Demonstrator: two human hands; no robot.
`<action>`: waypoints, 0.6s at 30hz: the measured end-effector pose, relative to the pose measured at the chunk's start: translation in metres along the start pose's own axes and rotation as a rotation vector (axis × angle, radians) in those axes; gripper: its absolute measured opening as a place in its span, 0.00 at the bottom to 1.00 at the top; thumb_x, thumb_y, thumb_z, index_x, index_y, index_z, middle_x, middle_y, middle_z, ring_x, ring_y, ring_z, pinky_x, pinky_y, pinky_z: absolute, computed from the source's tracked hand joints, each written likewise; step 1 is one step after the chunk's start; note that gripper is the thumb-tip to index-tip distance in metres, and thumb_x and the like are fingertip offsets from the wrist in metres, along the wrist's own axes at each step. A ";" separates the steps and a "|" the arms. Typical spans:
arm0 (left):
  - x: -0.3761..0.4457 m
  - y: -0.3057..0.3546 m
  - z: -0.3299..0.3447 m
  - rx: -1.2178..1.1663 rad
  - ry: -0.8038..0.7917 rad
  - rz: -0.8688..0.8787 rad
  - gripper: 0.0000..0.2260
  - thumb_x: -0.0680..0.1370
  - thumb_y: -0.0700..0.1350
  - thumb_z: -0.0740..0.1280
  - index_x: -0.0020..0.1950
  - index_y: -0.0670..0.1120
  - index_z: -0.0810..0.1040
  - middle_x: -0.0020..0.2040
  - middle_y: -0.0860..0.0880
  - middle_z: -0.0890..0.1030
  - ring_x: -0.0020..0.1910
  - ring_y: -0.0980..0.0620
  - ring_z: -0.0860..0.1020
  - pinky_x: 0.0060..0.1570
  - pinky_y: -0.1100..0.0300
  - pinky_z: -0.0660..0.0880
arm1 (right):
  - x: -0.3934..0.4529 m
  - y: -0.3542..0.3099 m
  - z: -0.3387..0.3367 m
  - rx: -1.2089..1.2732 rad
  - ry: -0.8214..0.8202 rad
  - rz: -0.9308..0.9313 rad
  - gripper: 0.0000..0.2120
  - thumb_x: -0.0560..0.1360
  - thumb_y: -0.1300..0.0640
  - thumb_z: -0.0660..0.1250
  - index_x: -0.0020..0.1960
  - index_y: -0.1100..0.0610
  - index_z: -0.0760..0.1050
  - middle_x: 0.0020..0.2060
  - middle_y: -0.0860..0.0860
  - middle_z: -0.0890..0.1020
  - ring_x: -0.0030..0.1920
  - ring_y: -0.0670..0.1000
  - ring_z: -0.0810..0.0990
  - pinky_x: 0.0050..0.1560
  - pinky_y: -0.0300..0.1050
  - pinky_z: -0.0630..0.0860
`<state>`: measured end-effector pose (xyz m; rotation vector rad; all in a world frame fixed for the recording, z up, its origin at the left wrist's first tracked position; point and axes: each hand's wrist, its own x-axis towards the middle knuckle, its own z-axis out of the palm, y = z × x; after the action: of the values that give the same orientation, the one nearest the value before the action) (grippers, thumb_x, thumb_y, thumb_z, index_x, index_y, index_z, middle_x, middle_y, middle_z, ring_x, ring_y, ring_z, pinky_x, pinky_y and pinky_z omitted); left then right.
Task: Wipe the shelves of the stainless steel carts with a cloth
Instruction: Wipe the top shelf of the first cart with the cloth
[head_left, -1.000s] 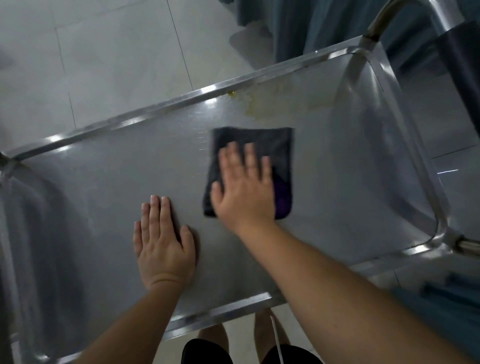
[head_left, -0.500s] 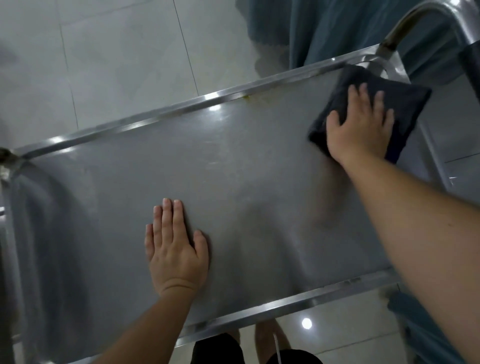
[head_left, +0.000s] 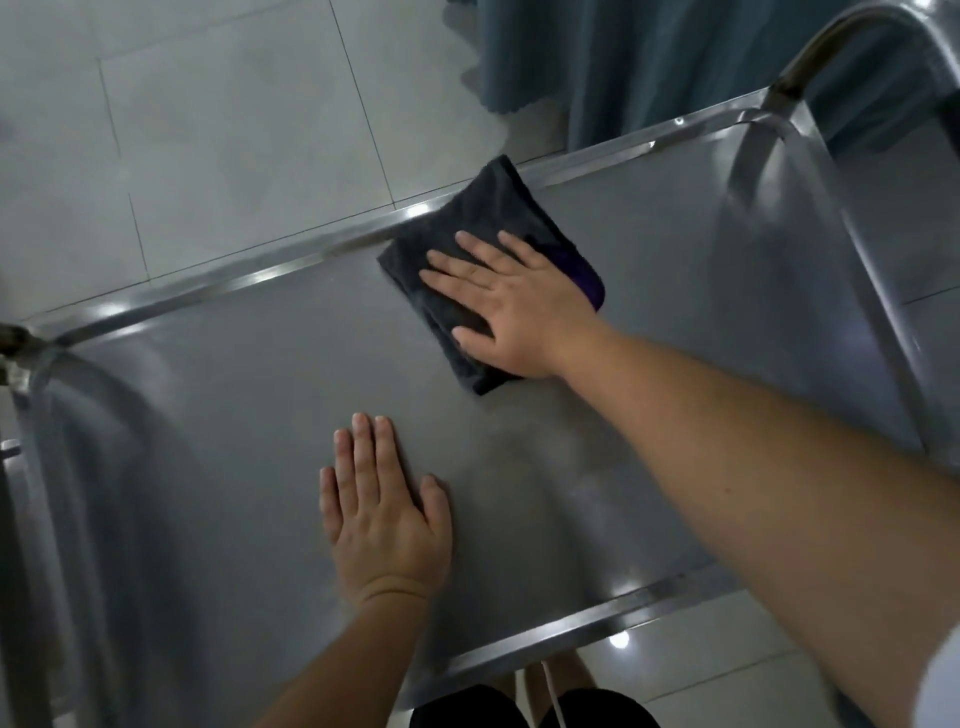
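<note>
Against shelf (head_left: 260, 395) far rim: cloth (head_left: 470, 228) under flat right hand (head_left: 511, 306), swept back from handle-end corner; stain gone. Left hand (head_left: 387, 512) stayed flat, fingers straight, holding nothing.

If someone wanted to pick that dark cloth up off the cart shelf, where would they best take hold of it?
Probably by the far corner of the dark cloth, which laps up over the raised rim of the shelf and is uncovered. Come from above on the far side and pinch that lifted edge. The rest lies flat on the steel, pressed under the right hand, so there is little there to grip.
</note>
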<state>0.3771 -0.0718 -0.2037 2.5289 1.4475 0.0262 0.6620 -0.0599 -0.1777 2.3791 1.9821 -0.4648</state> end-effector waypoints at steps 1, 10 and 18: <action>0.000 0.001 0.000 -0.004 0.007 0.004 0.34 0.80 0.55 0.57 0.86 0.46 0.59 0.86 0.48 0.57 0.86 0.48 0.53 0.84 0.47 0.46 | 0.001 0.014 -0.003 -0.011 -0.004 0.010 0.34 0.80 0.35 0.49 0.84 0.42 0.49 0.83 0.40 0.50 0.83 0.48 0.45 0.82 0.54 0.40; 0.001 0.002 -0.004 -0.022 -0.005 0.025 0.34 0.81 0.55 0.55 0.86 0.44 0.60 0.86 0.47 0.58 0.86 0.46 0.53 0.84 0.45 0.48 | -0.004 0.062 -0.010 0.195 0.160 1.070 0.36 0.81 0.39 0.43 0.85 0.51 0.43 0.84 0.48 0.44 0.83 0.58 0.42 0.81 0.63 0.43; 0.003 0.001 -0.004 -0.003 -0.039 0.014 0.34 0.81 0.56 0.55 0.87 0.46 0.57 0.87 0.48 0.55 0.86 0.48 0.50 0.84 0.46 0.45 | 0.040 -0.068 0.002 0.075 0.050 0.217 0.33 0.82 0.39 0.46 0.85 0.46 0.48 0.84 0.43 0.49 0.84 0.53 0.43 0.81 0.60 0.41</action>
<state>0.3788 -0.0690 -0.1997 2.5230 1.4140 -0.0187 0.6018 -0.0083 -0.1769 2.6368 1.7248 -0.4824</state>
